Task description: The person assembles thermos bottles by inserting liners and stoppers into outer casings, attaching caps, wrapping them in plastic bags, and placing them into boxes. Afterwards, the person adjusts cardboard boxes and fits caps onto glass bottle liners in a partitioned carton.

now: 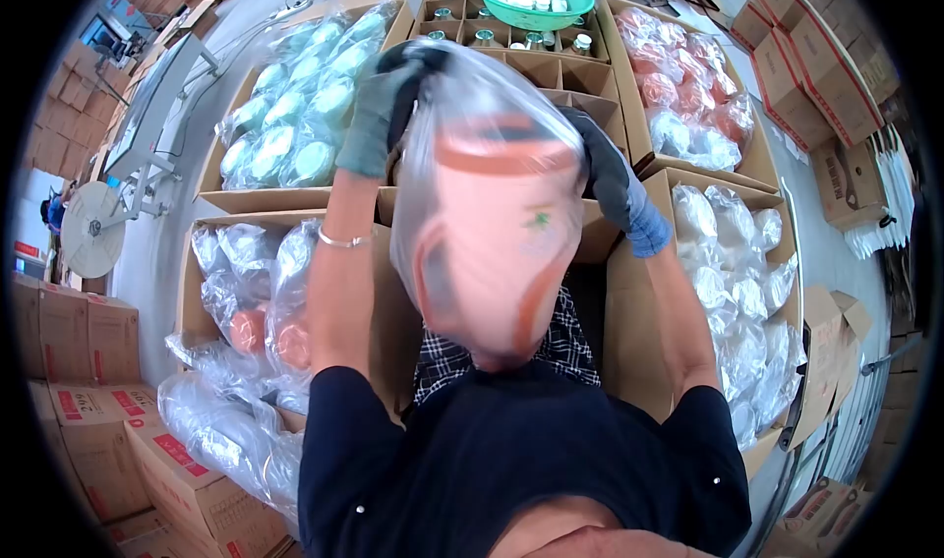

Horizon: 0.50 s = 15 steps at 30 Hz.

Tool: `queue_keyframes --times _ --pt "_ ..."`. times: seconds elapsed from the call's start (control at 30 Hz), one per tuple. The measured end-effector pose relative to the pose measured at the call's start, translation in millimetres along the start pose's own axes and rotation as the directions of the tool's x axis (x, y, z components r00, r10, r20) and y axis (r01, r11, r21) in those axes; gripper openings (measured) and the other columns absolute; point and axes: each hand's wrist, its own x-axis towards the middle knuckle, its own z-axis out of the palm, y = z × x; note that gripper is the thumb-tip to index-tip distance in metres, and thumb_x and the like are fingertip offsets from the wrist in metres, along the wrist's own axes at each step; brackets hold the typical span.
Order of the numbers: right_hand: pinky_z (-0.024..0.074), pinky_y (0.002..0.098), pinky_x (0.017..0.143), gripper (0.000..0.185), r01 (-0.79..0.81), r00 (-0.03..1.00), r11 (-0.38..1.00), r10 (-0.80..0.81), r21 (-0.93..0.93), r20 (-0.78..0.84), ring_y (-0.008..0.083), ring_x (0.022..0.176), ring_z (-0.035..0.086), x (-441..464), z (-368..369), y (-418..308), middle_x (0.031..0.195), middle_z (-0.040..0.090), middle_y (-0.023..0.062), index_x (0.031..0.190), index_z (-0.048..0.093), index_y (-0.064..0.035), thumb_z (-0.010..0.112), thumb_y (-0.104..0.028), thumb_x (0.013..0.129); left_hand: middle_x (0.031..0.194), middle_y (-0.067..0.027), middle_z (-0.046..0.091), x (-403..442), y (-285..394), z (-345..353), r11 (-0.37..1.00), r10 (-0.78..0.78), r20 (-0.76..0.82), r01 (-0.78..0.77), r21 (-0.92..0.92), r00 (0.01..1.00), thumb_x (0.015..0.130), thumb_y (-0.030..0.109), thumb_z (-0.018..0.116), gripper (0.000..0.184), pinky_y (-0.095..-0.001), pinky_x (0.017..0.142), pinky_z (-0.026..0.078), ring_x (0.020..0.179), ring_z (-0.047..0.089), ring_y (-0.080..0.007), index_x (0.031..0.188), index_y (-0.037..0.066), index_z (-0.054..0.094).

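Note:
In front of my chest hangs a pink jug [501,234] with an orange band and what looks like a handle on its left side. It sits inside a clear plastic bag [472,81], blurred by motion. My left hand [393,101], in a dark and grey-green glove, is closed on the bag's upper left edge. My right hand [612,176], in a grey-blue glove, is at the bag's upper right side with its fingers curled against it; the fingertips are partly hidden behind the plastic.
Around me stand open cartons holding bagged green items [310,106], bagged orange items [688,86] and clear-wrapped items [733,283]. Ahead, a green basin [492,12] of small white pieces rests on a divided carton [560,74]. Stacked boxes [197,469] are at lower left.

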Motion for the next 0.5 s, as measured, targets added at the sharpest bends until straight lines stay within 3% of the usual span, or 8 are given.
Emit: queue_keyframes --times 0.03,0.1,0.17,0.2,0.23,0.27,0.43,0.5 --pt "0.0313 0.0382 0.105 0.072 0.139 0.990 0.982 -0.133 -0.132 0.053 0.0265 0.120 0.046 -1 -2 -6 0.124 0.051 0.0145 0.126 0.048 -0.0005 0.066 -0.051 0.078 0.089 -0.0041 0.063 -9 10 4 0.948 -0.088 -0.189 0.141 0.284 0.978 0.090 0.016 0.058 0.021 -0.0246 0.075 0.051 0.081 0.060 -0.0107 0.103 0.000 0.063" --pt "0.0364 0.0372 0.101 0.078 0.053 0.996 0.911 -0.020 -0.410 0.083 0.0257 0.115 0.049 5 -14 5 0.121 0.052 0.0136 0.130 0.046 -0.0031 0.075 -0.044 0.070 0.090 -0.0063 0.064 -30 -45 -24 0.948 -0.251 -0.284 0.176 -0.265 0.925 0.091 0.016 0.057 0.021 -0.0270 0.078 0.051 0.081 0.060 -0.0135 0.103 -0.001 0.063" --pt "0.0395 0.0361 0.098 0.073 -0.141 0.989 0.863 0.148 -0.484 -0.025 0.0247 0.113 0.050 3 -19 47 0.120 0.053 0.0136 0.129 0.048 -0.0038 0.076 -0.039 0.071 0.094 -0.0105 0.065 -80 -125 -73 0.882 -0.397 -0.329 0.256 -0.396 0.857 0.089 0.012 0.058 0.022 -0.0305 0.084 0.051 0.085 0.062 -0.0180 0.108 0.000 0.062" --pt "0.0444 0.0331 0.090 0.065 -0.315 0.949 0.899 0.297 -0.303 -0.105 0.0211 0.108 0.053 1 -21 65 0.119 0.054 0.0132 0.127 0.049 -0.0019 0.074 -0.034 0.075 0.099 -0.0114 0.065 -113 -110 -58 0.965 -0.243 -0.414 0.262 -0.009 0.878 0.087 0.007 0.058 0.026 -0.0331 0.086 0.050 0.089 0.063 -0.0208 0.113 0.001 0.061" --pt "0.0460 0.0285 0.084 0.042 -0.388 0.891 0.921 0.382 0.023 -0.246 0.0134 0.095 0.055 -6 -23 106 0.102 0.060 0.0054 0.117 0.057 -0.0027 0.068 -0.028 0.085 0.104 -0.0123 0.065 -145 -93 -43 0.880 -0.081 -0.485 0.291 0.376 0.871 0.085 0.003 0.058 0.033 -0.0358 0.088 0.050 0.092 0.064 -0.0236 0.117 0.002 0.060" --pt "0.0467 0.0275 0.080 0.036 -0.407 0.848 0.905 0.423 0.121 -0.320 0.0118 0.090 0.055 -8 -30 153 0.097 0.062 0.0045 0.113 0.060 -0.0034 0.066 -0.028 0.087 0.104 -0.0122 0.065 -175 -82 -40 0.759 0.039 -0.478 0.285 0.586 0.878 0.084 0.002 0.058 0.033 -0.0356 0.087 0.051 0.091 0.064 -0.0234 0.117 0.002 0.060" --pt "0.0485 0.0306 0.075 0.034 -0.815 0.550 0.577 0.801 0.059 -0.238 0.0125 0.081 0.059 71 -29 170 0.095 0.066 0.0062 0.111 0.065 -0.0040 0.063 -0.030 0.089 0.103 -0.0114 0.066 -266 -40 -36 0.557 0.192 -0.324 0.169 0.813 0.926 0.082 0.001 0.059 0.034 -0.0346 0.081 0.052 0.089 0.064 -0.0225 0.116 0.002 0.061" --pt "0.0486 0.0322 0.082 0.032 -0.769 0.629 0.636 0.770 -0.059 0.109 0.0146 0.089 0.060 118 8 101 0.102 0.066 0.0072 0.113 0.064 -0.0036 0.058 -0.026 0.092 0.103 -0.0112 0.067 -288 -27 -44 0.518 0.233 -0.362 0.200 0.832 0.902 0.081 0.001 0.060 0.035 -0.0342 0.079 0.052 0.089 0.065 -0.0221 0.116 0.002 0.061"
